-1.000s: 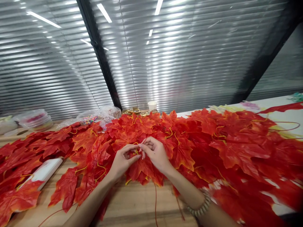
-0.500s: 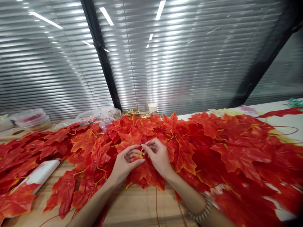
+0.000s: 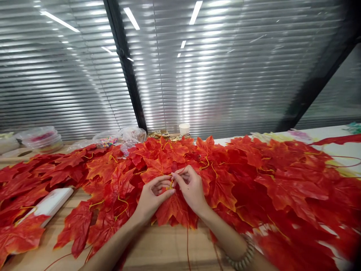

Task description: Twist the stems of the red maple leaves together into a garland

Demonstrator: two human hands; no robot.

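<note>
A wide heap of red and orange fake maple leaves (image 3: 254, 180) with yellow stems covers the wooden table (image 3: 160, 252). My left hand (image 3: 150, 199) and my right hand (image 3: 191, 188) meet over one leaf (image 3: 173, 209) at the heap's near edge. Both pinch its small yellow stem (image 3: 170, 184) between fingertips. A thin red string (image 3: 187, 244) hangs down from under the leaf across the table. A beaded bracelet (image 3: 242, 258) sits on my right wrist.
A white flat box (image 3: 50, 203) lies at the left among leaves. Clear plastic tubs (image 3: 42, 137) and bags of beads (image 3: 113, 139) stand at the back left. A small white cup (image 3: 184, 128) sits by the window blinds (image 3: 211, 75).
The view has shifted slightly, so the hands sit a little lower and further right in frame. Both hands stay pinched on the stem, with small finger movements.
</note>
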